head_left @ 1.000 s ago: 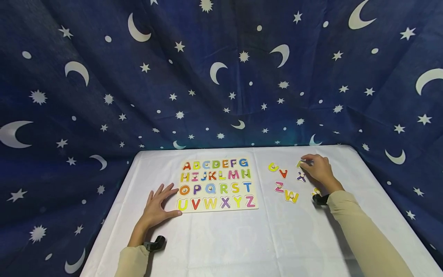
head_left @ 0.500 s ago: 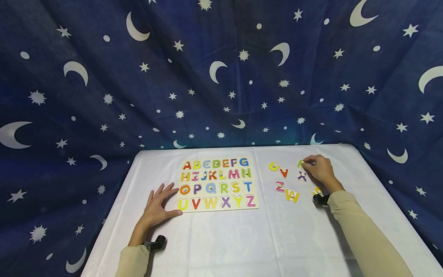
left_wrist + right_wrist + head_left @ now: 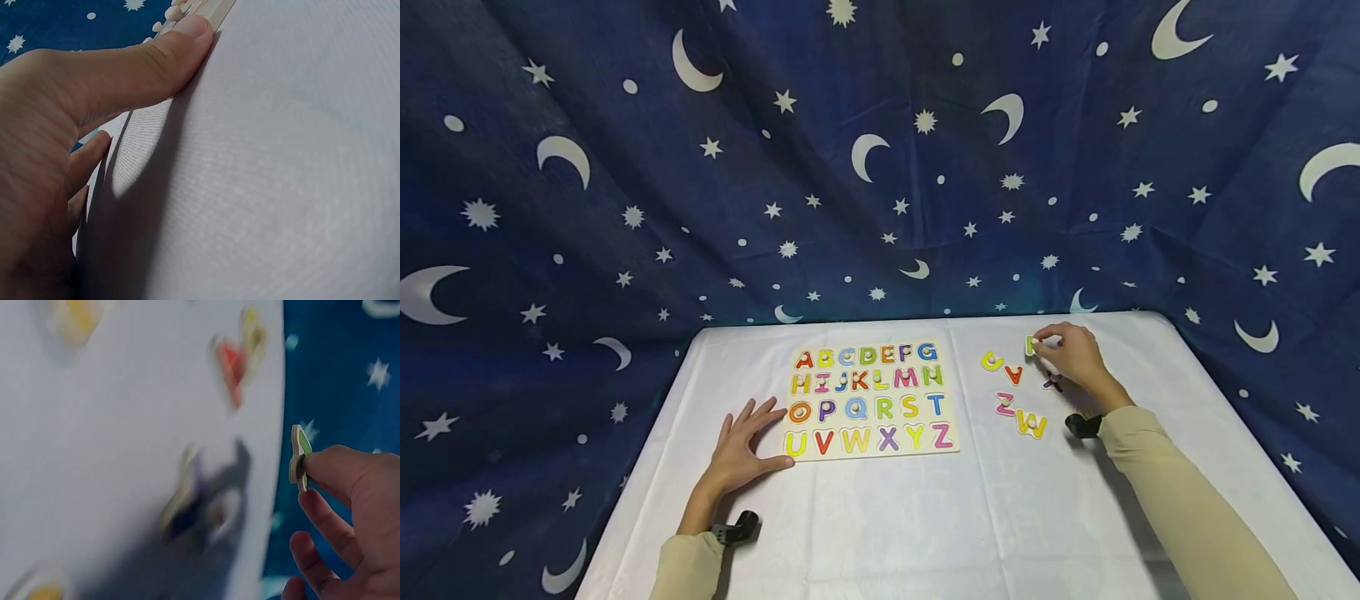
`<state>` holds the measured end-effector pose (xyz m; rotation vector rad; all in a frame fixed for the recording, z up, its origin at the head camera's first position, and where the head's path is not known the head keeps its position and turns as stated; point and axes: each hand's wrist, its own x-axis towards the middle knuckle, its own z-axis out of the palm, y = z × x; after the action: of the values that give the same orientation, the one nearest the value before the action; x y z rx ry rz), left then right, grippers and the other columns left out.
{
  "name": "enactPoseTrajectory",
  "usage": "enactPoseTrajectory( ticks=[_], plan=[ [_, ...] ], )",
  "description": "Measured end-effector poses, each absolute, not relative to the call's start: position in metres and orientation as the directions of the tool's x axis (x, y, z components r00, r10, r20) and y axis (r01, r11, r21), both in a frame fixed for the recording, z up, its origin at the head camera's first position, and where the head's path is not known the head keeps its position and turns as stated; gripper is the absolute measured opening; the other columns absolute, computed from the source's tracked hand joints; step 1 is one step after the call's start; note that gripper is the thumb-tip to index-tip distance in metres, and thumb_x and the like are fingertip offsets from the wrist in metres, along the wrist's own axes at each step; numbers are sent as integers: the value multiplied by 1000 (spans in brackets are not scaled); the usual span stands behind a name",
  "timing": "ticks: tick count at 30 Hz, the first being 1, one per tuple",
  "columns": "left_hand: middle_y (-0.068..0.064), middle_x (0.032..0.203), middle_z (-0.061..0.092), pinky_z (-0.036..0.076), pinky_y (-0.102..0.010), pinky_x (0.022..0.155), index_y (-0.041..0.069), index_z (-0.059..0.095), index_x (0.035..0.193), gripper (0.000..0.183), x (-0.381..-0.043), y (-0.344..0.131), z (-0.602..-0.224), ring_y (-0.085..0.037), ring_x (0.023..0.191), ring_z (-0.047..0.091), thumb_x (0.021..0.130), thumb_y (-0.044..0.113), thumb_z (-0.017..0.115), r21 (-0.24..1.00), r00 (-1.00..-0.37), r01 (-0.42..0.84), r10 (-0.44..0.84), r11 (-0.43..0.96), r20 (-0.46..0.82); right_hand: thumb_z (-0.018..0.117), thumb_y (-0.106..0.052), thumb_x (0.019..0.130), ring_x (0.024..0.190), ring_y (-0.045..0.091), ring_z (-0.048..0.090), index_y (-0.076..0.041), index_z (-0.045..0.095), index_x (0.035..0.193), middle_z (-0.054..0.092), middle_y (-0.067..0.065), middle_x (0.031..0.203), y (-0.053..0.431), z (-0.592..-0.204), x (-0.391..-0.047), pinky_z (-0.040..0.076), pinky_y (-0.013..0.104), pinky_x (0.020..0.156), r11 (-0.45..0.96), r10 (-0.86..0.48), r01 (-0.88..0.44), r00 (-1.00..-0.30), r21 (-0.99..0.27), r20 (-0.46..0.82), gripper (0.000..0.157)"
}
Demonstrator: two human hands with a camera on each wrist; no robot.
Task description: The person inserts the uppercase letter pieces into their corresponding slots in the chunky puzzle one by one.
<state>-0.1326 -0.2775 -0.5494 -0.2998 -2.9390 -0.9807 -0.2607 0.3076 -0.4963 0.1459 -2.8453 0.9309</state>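
My right hand (image 3: 1075,354) pinches a green letter puzzle piece (image 3: 304,447), apparently an R, between thumb and index finger. In the right wrist view the piece is lifted, its shadow falling on the cloth. Below the hand lies a purple X piece (image 3: 1051,382), partly in shadow. My left hand (image 3: 739,447) has its fingers spread at the left side of the wooden alphabet board (image 3: 880,457). Its thumb (image 3: 181,47) rests on the board's front left corner. Knobbed letters fill the upper rows through Q; from R to Z the spots show flat, without knobs.
Loose pieces lie right of the board: a yellow U (image 3: 992,361), a red V (image 3: 1013,375), a pink Z (image 3: 1004,404) and a yellow W (image 3: 1032,424). Another yellow piece (image 3: 47,592) shows in the right wrist view. A starry blue curtain (image 3: 880,167) hangs behind the white table.
My right hand has lifted the green letter piece and moved it a little to the left. The yellow piece near my right wrist is now hidden in the head view. My left hand stays put.
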Motion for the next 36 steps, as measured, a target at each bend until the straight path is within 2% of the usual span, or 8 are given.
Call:
enactPoseTrajectory(
  ticks=[7, 13, 19, 25, 29, 36],
  plan=[
    [-11, 160, 43, -2, -67, 122, 17, 62, 142, 89, -131, -278, -551, -43, 154, 19, 65, 46, 95, 598, -982, 188, 170, 779, 86, 76, -15, 92, 95, 40, 62, -5, 78, 105, 72, 20, 115, 249, -479, -263, 43, 57, 90, 758, -201, -314, -946, -572, 253, 17],
    [-10, 161, 43, -2, -66, 123, 17, 62, 142, 88, -131, -278, -550, -42, 155, 18, 65, 46, 94, 598, -983, 180, 167, 781, 79, 79, -14, 89, 98, 36, 61, -7, 79, 100, 73, 13, 109, 194, -471, -258, 49, 53, 87, 715, -300, -423, -905, -557, 301, 13],
    [-11, 161, 43, -2, -66, 123, 17, 62, 142, 88, -131, -279, -549, -43, 154, 18, 65, 46, 95, 596, -983, 182, 166, 782, 82, 79, -19, 89, 96, 31, 57, -12, 80, 99, 73, 8, 111, 145, -473, -247, 47, 45, 84, 675, -343, -433, -901, -597, 266, 12],
    [-11, 161, 43, -2, -66, 123, 16, 62, 142, 89, -131, -279, -549, -43, 155, 18, 65, 46, 95, 595, -983, 180, 166, 783, 78, 80, -15, 88, 97, 30, 58, -14, 81, 98, 73, 5, 109, 108, -491, -236, 49, 42, 84, 599, -393, -475, -876, -645, 280, 10],
    [-11, 161, 43, -2, -65, 123, 16, 62, 142, 89, -132, -279, -549, -43, 155, 18, 65, 46, 95, 596, -983, 181, 166, 782, 82, 82, -14, 86, 93, 23, 60, -13, 81, 97, 74, 2, 103, 89, -504, -228, 48, 41, 85, 583, -418, -497, -862, -643, 286, 11],
    [-10, 161, 42, -2, -64, 124, 16, 62, 142, 89, -133, -278, -548, -42, 155, 17, 65, 46, 95, 598, -982, 188, 171, 780, 85, 85, -18, 82, 81, 14, 52, -18, 81, 89, 71, -7, 89, 71, -519, -216, 46, 34, 76, 646, -390, -442, -892, -622, 228, 8]
  ],
)
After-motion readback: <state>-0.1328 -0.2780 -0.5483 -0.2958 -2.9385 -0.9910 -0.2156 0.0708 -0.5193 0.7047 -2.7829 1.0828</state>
